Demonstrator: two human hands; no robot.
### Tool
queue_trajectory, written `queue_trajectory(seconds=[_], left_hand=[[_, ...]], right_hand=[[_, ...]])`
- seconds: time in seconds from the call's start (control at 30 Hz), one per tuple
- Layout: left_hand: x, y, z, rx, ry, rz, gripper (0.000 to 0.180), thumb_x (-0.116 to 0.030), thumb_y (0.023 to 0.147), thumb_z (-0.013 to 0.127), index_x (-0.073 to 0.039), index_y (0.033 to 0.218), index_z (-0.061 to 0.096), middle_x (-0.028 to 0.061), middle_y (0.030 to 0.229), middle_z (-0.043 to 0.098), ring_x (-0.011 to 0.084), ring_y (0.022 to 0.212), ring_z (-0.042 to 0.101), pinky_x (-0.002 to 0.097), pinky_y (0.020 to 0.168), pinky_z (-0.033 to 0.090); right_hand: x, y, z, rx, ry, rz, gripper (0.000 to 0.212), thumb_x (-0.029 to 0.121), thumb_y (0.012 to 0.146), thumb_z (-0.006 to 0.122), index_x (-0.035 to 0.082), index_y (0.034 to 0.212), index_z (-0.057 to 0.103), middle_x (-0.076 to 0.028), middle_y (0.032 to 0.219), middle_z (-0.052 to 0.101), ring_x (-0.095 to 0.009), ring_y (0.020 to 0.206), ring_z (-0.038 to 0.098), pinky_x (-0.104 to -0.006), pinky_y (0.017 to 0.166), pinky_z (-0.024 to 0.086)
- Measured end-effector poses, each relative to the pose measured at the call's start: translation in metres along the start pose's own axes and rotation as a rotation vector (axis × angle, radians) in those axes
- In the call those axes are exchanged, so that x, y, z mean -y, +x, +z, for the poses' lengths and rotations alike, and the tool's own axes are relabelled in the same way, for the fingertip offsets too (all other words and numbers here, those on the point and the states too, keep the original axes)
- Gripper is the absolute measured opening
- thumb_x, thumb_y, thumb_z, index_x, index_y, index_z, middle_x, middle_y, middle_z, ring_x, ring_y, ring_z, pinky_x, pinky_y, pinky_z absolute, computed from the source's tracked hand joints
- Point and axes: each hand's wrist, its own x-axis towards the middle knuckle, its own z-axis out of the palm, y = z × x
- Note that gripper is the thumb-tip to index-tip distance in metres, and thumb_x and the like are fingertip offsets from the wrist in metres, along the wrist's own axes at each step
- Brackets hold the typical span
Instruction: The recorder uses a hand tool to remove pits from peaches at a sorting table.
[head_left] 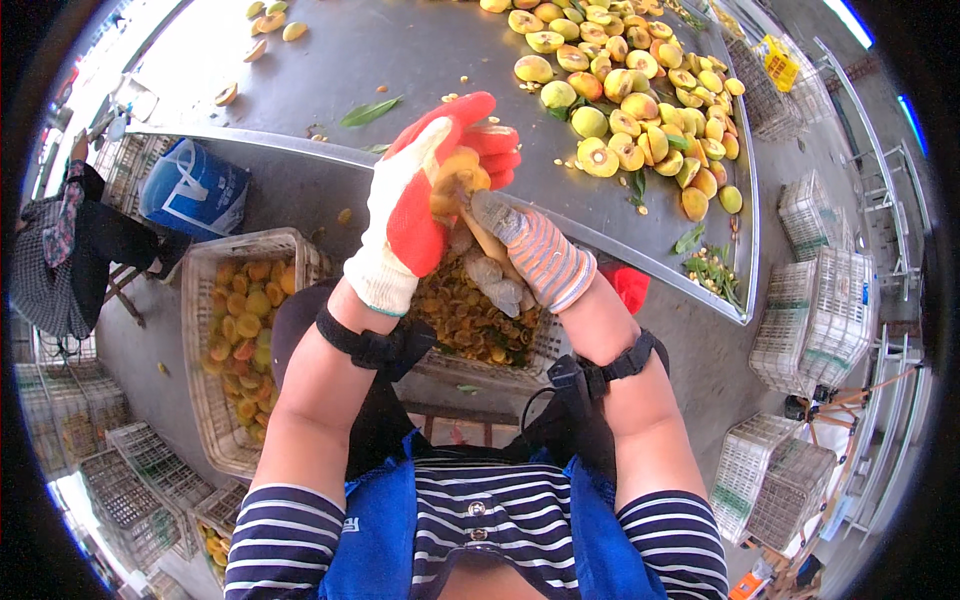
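Note:
My left hand (400,215), in a white glove with a red coated palm, is raised over the table's near edge, its fingers curled around a yellow peach half (463,168). My right hand (540,258), in an orange-and-grey striped glove with grey fingertips, grips a slim tool with a tan handle (484,232). The tool's tip meets the peach's dark centre; its exact shape is blurred. Directly below both hands, a crate (548,345) holds many brownish-yellow fruit pieces, partly hidden by my gloves.
Halved peaches (640,105) are heaped on the metal table (440,60), with leaves and pits scattered around. A crate (200,330) of peaches stands at my left, near a blue bucket (195,188) and a seated person (60,240). Stacked crates (815,320) stand at right.

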Motion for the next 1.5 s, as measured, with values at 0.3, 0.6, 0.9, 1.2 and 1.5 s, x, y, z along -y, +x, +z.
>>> queue_trajectory(seconds=[0.3, 0.6, 0.9, 1.2, 1.5], left_hand=[[0.007, 0.003, -0.001, -0.046, 0.102, -0.047, 0.048, -0.030, 0.109, 0.056, 0.002, 0.145, 0.059, 0.0229, 0.117, 0.074, 0.0319, 0.102, 0.074, 0.0438, 0.093, 0.061], [0.002, 0.007, -0.001, 0.086, 0.153, -0.163, 0.048, -0.033, 0.107, 0.059, 0.002, 0.141, 0.063, 0.0213, 0.113, 0.076, 0.0297, 0.095, 0.074, 0.0405, 0.088, 0.061], [-0.002, 0.007, 0.006, 0.032, 0.212, -0.126, 0.051, -0.038, 0.110, 0.053, 0.003, 0.139, 0.064, 0.0212, 0.110, 0.076, 0.0284, 0.096, 0.075, 0.0391, 0.090, 0.061], [-0.005, 0.007, -0.005, -0.034, 0.316, -0.189, 0.052, -0.042, 0.107, 0.060, 0.004, 0.130, 0.068, 0.0221, 0.114, 0.076, 0.0303, 0.095, 0.076, 0.0395, 0.084, 0.063], [0.007, 0.009, -0.002, -0.079, 0.140, -0.096, 0.059, -0.047, 0.109, 0.053, 0.006, 0.132, 0.066, 0.0255, 0.112, 0.076, 0.0357, 0.094, 0.076, 0.0418, 0.081, 0.063]], right_hand=[[-0.020, 0.010, 0.020, -0.403, -0.969, -0.256, 0.047, 0.022, 0.089, 0.078, 0.000, 0.126, 0.059, -0.026, 0.114, 0.067, -0.044, 0.109, 0.065, -0.0475, 0.092, 0.053], [-0.002, 0.001, 0.031, -0.393, -0.977, -0.207, 0.048, 0.022, 0.090, 0.077, -0.003, 0.127, 0.059, -0.023, 0.108, 0.069, -0.038, 0.097, 0.071, -0.0454, 0.085, 0.056], [-0.016, 0.009, 0.012, -0.280, -0.731, -0.355, 0.051, 0.027, 0.092, 0.077, 0.000, 0.130, 0.060, -0.026, 0.115, 0.070, -0.040, 0.105, 0.069, -0.0489, 0.089, 0.056], [-0.028, 0.017, 0.039, -0.378, -0.777, -0.311, 0.049, 0.018, 0.090, 0.073, 0.001, 0.132, 0.055, -0.029, 0.115, 0.070, -0.048, 0.106, 0.068, -0.0527, 0.089, 0.056], [-0.024, 0.021, 0.036, -0.433, -0.793, -0.221, 0.041, 0.017, 0.093, 0.072, 0.000, 0.126, 0.057, -0.027, 0.105, 0.068, -0.048, 0.099, 0.068, -0.0508, 0.083, 0.057]])
